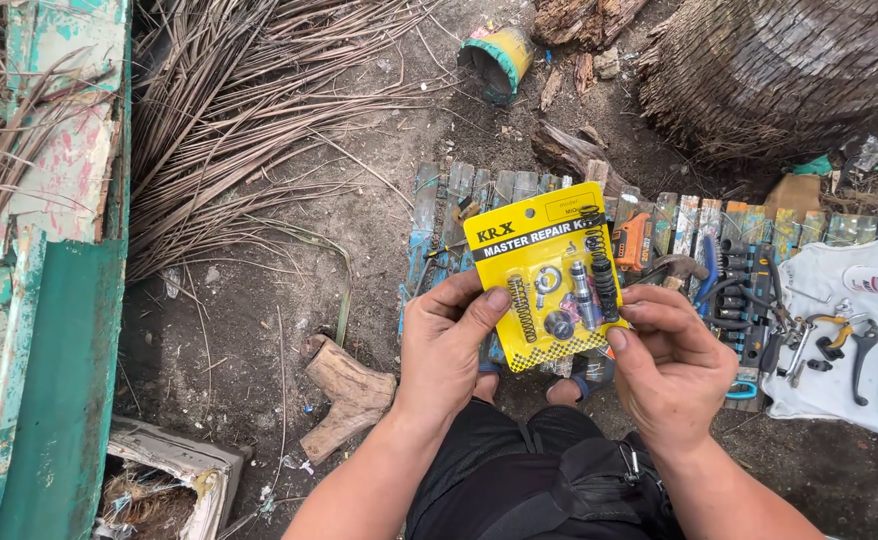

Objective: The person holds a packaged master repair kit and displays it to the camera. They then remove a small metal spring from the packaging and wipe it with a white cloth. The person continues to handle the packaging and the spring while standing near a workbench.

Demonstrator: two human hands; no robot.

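Observation:
I hold a yellow blister card [544, 272] of small metal parts in front of me: springs, a piston, rubber seals and a ring under clear plastic. My left hand [446, 345] grips its lower left edge, thumb on the front. My right hand [665, 362] pinches the lower right corner with thumb and fingertips. The card tilts slightly to the left. Below it are my dark trousers and a black pouch.
A slatted wooden board [479, 190] lies on the dirt behind the card. To the right, a white cloth [839, 380] carries levers, pliers and a socket rail [749, 300]. A forked wood chunk [344, 395] lies left, a green metal panel [49, 380] far left, a yellow can [499, 60] above.

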